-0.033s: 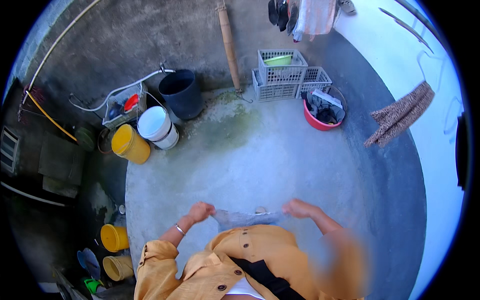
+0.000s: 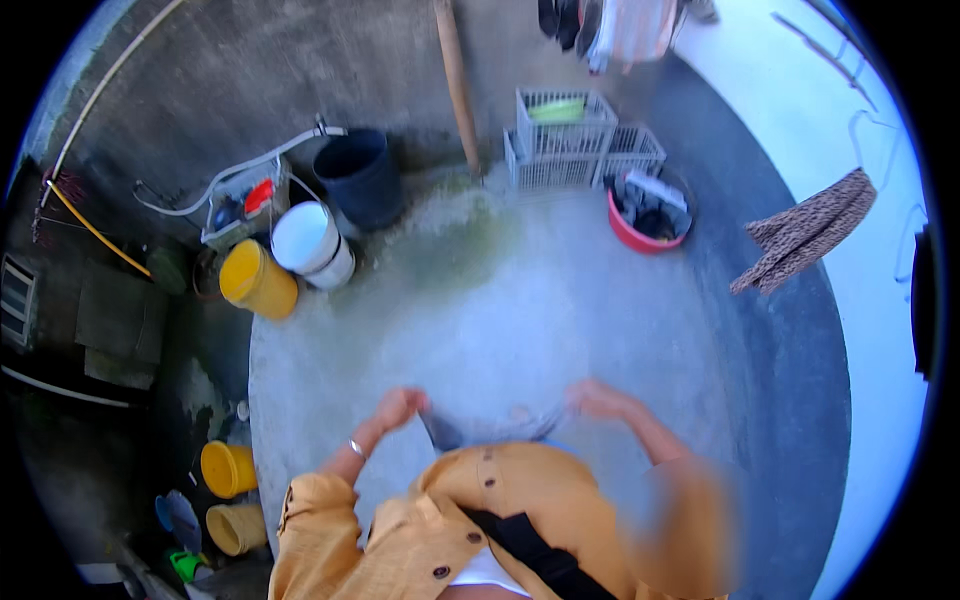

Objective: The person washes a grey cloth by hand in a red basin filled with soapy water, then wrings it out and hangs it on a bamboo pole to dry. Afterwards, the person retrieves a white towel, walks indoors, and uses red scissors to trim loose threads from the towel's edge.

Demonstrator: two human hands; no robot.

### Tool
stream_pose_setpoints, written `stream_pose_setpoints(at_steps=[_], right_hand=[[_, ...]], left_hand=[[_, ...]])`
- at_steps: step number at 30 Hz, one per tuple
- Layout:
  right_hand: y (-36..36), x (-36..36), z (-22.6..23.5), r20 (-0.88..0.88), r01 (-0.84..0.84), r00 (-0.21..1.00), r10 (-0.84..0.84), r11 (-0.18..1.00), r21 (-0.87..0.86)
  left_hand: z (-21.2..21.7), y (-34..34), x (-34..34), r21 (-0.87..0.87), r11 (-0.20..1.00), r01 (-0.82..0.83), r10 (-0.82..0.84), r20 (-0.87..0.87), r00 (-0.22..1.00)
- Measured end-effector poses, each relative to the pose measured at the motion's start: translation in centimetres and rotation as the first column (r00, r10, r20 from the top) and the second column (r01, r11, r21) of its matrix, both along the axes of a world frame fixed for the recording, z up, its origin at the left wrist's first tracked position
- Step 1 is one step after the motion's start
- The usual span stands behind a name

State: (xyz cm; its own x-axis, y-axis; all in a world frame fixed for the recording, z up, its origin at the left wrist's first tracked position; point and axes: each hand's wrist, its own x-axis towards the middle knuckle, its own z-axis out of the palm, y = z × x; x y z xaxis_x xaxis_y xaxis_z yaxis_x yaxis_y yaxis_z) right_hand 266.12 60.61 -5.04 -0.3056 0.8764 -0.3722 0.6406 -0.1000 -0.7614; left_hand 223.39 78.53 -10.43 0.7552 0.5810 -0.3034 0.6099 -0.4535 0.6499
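Head view shows us two hands, well apart. We see the left hand (image 2: 402, 404) with its fingers closed, pinching one end of a dark, greyish cloth (image 2: 443, 430). The right hand (image 2: 598, 398) is blurred, but we can see its fingers curled together at the other end. Between them, the cloth sags above the concrete floor (image 2: 470, 350), near the front of the yellow-orange jacket (image 2: 540, 480).

**Premises: household washing yard**

Consistent with a home's wash area. Evidence: concrete floor (image 2: 560, 340), stained wall (image 2: 260, 80), white hose (image 2: 262, 156) at a tap (image 2: 321, 125), yellow bucket (image 2: 262, 283), red basin (image 2: 638, 239) piled with clothes (image 2: 652, 195), patterned garment (image 2: 808, 232) hanging at right.
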Motion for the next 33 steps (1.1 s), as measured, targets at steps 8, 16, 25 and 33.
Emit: stream_pose_setpoints(at_steps=[8,16,25,33], right_hand=[[19.7,9.4,8.4,-0.126,0.452,0.89,-0.437,0.814,0.365],[37.9,14.4,18.7,-0.287,0.61,0.788,-0.545,0.626,0.486],[50.9,15.7,26.3,-0.275,0.56,0.683,-0.677,0.243,0.792],[57.2,19.9,20.9,0.293,0.173,0.753,-0.589,0.607,0.776]], left_hand=[[13.8,20.2,11.9,-0.031,0.947,-0.32,0.303,0.42,0.856],[24.5,40.2,18.4,-0.033,0.962,-0.271,0.242,0.561,0.792],[32.1,54.7,24.3,0.081,0.935,-0.345,0.17,0.753,0.636],[25.8,59.9,26.6,0.534,0.799,-0.277,0.049,0.401,0.915]])
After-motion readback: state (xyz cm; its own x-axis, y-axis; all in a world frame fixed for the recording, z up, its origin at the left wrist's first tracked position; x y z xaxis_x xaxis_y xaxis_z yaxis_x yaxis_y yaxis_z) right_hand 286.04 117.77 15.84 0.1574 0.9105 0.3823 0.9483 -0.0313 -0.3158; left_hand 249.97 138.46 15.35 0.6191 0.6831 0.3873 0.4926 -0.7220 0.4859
